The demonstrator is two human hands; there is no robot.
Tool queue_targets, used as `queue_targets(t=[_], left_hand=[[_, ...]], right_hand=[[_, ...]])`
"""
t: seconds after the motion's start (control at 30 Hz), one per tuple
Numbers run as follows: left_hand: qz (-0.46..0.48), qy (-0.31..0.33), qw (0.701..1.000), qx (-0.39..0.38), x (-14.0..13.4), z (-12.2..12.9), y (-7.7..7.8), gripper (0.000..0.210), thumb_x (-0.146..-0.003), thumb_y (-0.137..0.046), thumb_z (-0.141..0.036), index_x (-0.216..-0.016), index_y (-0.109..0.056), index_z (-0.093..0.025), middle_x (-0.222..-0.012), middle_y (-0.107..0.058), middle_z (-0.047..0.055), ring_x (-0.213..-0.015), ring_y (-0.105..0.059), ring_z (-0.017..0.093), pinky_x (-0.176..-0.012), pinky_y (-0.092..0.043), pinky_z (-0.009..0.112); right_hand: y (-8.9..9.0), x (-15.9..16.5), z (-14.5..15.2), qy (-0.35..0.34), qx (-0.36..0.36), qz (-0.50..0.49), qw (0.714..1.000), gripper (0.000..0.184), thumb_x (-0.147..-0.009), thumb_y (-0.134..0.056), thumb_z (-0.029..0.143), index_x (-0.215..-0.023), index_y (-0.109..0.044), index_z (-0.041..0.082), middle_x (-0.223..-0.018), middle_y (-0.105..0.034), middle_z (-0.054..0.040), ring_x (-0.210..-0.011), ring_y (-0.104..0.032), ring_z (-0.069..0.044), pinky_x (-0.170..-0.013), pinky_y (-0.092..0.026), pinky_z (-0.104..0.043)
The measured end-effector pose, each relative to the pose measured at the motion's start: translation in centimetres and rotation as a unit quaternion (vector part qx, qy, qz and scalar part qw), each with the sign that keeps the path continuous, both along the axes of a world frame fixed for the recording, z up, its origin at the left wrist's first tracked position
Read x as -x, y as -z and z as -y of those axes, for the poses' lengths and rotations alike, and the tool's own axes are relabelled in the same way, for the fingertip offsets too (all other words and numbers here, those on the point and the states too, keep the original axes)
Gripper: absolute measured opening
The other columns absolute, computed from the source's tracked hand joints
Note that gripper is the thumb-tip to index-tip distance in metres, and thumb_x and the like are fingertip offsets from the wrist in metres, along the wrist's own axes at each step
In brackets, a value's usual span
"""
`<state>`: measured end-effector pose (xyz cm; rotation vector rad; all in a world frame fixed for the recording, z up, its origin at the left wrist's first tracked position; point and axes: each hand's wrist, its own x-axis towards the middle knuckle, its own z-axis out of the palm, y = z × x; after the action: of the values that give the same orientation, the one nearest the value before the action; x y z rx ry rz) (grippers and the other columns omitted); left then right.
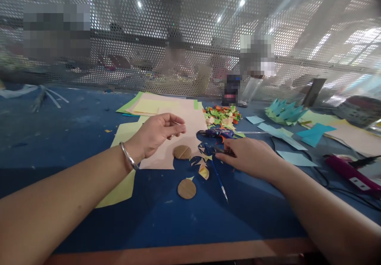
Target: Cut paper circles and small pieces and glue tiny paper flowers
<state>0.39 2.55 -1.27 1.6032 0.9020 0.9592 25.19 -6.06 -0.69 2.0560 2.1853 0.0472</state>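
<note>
Head view: left hand point(163, 133) pinched narrowly, contents indiscernible; right hand point(248, 157) curled fingers around a dark tool point(224, 150) pointing toward nine o'clock.

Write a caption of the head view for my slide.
Left hand above pink paper, right hand holding a dark tool, with a glue gun and brown discs nearby.

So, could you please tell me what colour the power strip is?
The power strip is magenta, as the head view shows.
</note>
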Motion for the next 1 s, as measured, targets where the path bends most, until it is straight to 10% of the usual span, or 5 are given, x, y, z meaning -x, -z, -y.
queue_targets(t=[0.27, 0.43, 0.6, 1.0], left_hand=[[0.107, 0.005, 0.983, 0.146, -1.7, 4.0, -1.0, 0.031, -0.077, -0.080, -0.021, -0.105, -0.066, -0.016, -0.094, -0.073, 0.005, -0.085, -0.067, 0.014, -0.076, -0.045, 0.026], [0.172, -0.027, 0.965, 0.198, -3.3, 5.5, -1.7, 0.029, -0.075, -0.081, -0.016, -0.096, -0.062, -0.016, -0.082, -0.069, 0.002, -0.077, -0.067, 0.012, -0.068, -0.044, 0.022], [0.219, -0.030, 0.949, 0.226, -5.1, 6.5, -2.1, 0.025, -0.075, -0.078, -0.009, -0.089, -0.059, -0.016, -0.071, -0.063, -0.002, -0.061, -0.057, 0.008, -0.059, -0.041, 0.020], [0.218, -0.053, 0.937, 0.268, -5.8, 6.3, -1.0, 0.017, -0.078, -0.072, -0.007, -0.081, -0.058, -0.017, -0.070, -0.059, -0.003, -0.063, -0.055, 0.010, -0.064, -0.040, 0.023]], right_hand=[[-0.1, 1.0, 1.0, -0.055, -0.151, -0.021, 0.987, 0.031, -0.095, -0.054, 0.051, -0.092, -0.063, 0.022, -0.073, -0.071, -0.0043, -0.060, -0.063, -0.020, -0.051, -0.025, -0.030], [0.0, 1.8, 2.2, -0.259, -0.355, -0.089, 0.894, 0.017, -0.100, -0.055, 0.031, -0.110, -0.063, 0.020, -0.088, -0.073, -0.0024, -0.064, -0.063, -0.014, -0.058, -0.038, -0.028], [0.1, 2.2, 2.2, -0.363, -0.369, -0.059, 0.854, 0.018, -0.099, -0.054, 0.018, -0.115, -0.063, 0.018, -0.101, -0.074, -0.0042, -0.077, -0.065, -0.016, -0.063, -0.044, -0.029], [0.2, 2.6, 1.7, -0.372, -0.365, -0.007, 0.853, 0.024, -0.101, -0.047, 0.015, -0.105, -0.071, 0.017, -0.094, -0.072, -0.0061, -0.071, -0.062, -0.017, -0.058, -0.040, -0.030]])
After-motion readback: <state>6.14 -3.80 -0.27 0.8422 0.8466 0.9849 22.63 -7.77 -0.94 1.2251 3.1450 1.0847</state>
